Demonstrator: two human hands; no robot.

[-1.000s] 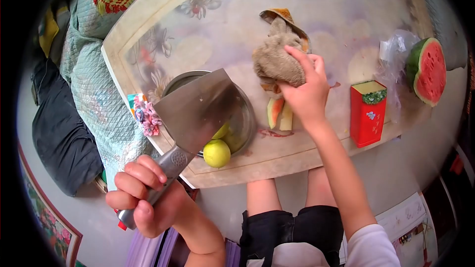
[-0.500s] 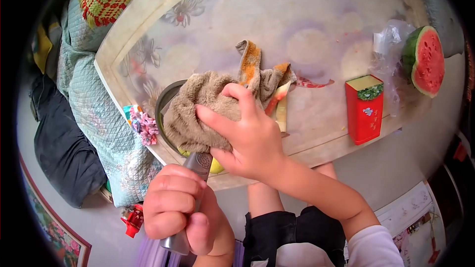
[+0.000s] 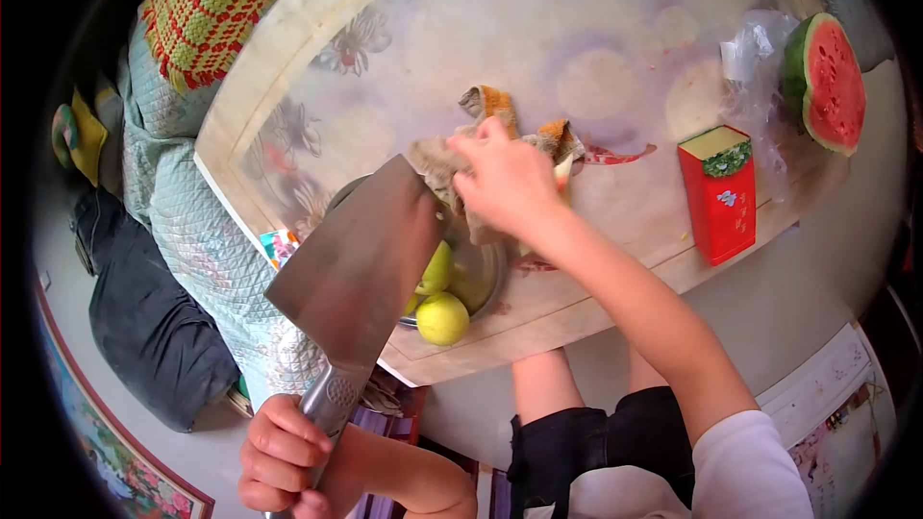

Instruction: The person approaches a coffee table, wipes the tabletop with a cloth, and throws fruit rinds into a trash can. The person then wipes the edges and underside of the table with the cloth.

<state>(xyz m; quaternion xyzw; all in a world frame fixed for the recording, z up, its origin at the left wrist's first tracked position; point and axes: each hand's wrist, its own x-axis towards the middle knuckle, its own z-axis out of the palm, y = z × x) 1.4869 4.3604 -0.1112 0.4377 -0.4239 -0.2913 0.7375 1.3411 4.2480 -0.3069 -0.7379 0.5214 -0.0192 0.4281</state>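
Observation:
My left hand (image 3: 284, 452) is wrapped round the metal handle of a cleaver (image 3: 361, 264), whose broad blade points up and is bare. Over the table, my right hand (image 3: 507, 178) has its fingers closed on a brown towel (image 3: 437, 159) with orange patches; the hand hides part of the cloth. A metal bowl (image 3: 490, 279) sits near the table edge, partly behind the blade. In it are green fruit, one (image 3: 442, 319) in plain view at the near side. A pale strip with some red (image 3: 563, 173) lies beside the towel.
A red box (image 3: 719, 202) stands on the right of the table (image 3: 538, 19). Behind it are a clear plastic bag (image 3: 760, 67) and a cut watermelon (image 3: 825, 86). Quilted fabric (image 3: 207, 240) borders the left edge, with a small colourful packet (image 3: 279, 247) at the corner.
The towel has come off the cleaver blade and moved right with my right hand. My left hand has shifted down and left, tilting the cleaver upright. The bowl's fruit shows more now.

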